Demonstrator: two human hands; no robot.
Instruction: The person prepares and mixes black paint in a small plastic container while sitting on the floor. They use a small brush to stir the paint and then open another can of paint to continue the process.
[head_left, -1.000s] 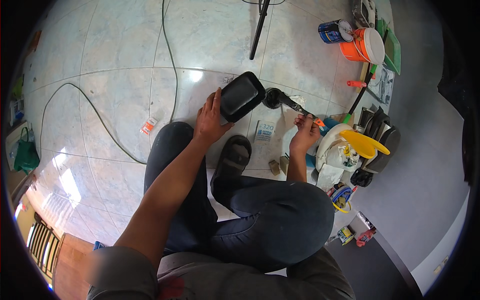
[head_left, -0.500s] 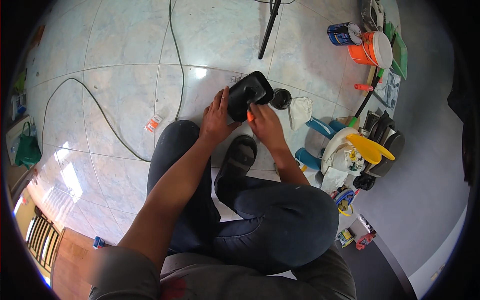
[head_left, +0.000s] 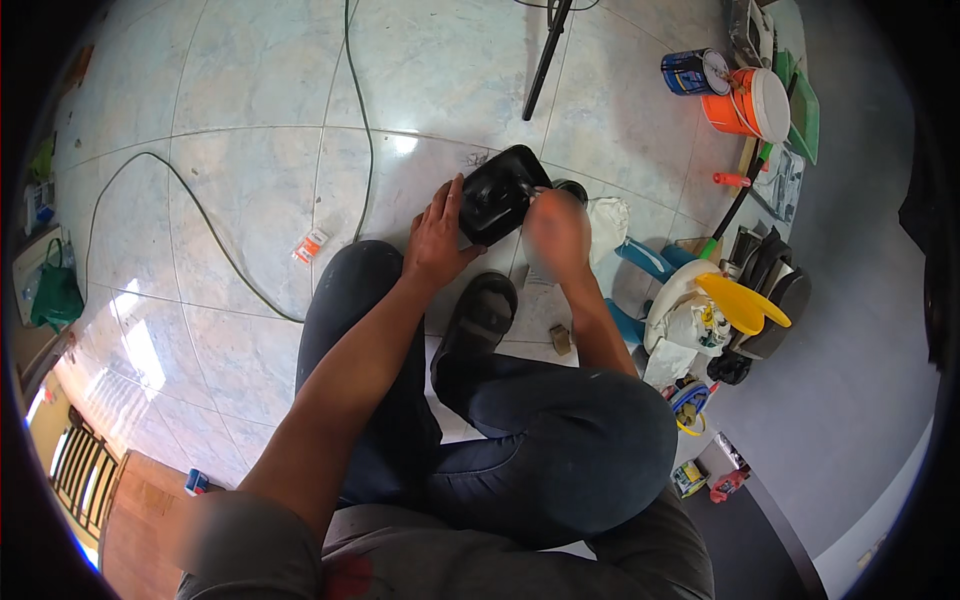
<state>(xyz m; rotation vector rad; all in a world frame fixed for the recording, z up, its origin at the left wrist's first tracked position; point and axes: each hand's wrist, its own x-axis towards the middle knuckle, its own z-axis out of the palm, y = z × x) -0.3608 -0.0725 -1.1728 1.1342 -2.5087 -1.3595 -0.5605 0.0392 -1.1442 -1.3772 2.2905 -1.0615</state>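
A glossy black rectangular tray (head_left: 488, 205) lies on the tiled floor in front of my feet, with dark wet-looking material inside. My left hand (head_left: 436, 238) is closed on its near left edge, fingers along the side and thumb at the near corner. Over the tray's right side is my right hand (head_left: 560, 228), closed and blurred. It grips a small tool (head_left: 528, 188) whose greyish end reaches into the tray; its handle is hidden by the hand now. Just beyond that hand, a round black can (head_left: 570, 188) is partly covered. A white cloth-like piece (head_left: 608, 222) lies to its right.
A cable (head_left: 362, 120) runs across the floor at the left. Right of me stand a whitish bucket (head_left: 655, 325) of tools, an orange bucket (head_left: 728, 113) and a blue-black can (head_left: 690, 72). A black pole (head_left: 545, 70) extends from the top. A small orange-white packet (head_left: 310, 245) lies left.
My right hand has moved right and slightly up toward the tray's far right side; the orange handle seen before is now hidden. My left hand keeps its hold on the tray.
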